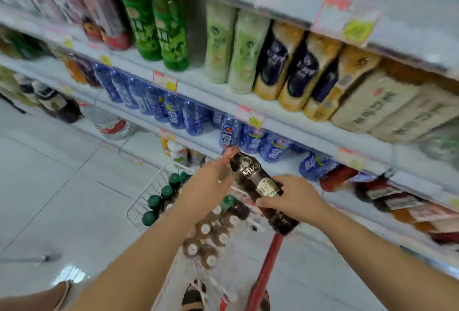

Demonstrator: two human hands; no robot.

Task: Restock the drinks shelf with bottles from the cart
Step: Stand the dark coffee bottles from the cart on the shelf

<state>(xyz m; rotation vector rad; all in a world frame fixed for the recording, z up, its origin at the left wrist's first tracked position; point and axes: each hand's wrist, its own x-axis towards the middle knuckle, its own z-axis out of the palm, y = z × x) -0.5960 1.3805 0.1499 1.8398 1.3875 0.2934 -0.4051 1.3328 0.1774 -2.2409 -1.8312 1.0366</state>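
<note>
The bottle [250,177] slants cap-first toward the shelf [298,131] above the cart [139,201], right hand [290,198] gripping its middle, left hand [206,186] against its neck, finger grip hidden.

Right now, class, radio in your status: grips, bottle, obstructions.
Right grip holds coffee bottle, tilted over cart. Left grip touches its neck. Nothing between it and shelf.

**One wide camera on our head, looking forward and down**

We look from head height, down along both our arms. Our left hand [206,186] and right hand [290,198] are close below us, and they meet at a dark bottle [250,176] near the middle of the view. The cart [139,201] sits under them. The floor [49,174] fills the left side. The shelves [285,121] slant up close on the right, because the view is tilted.
</note>
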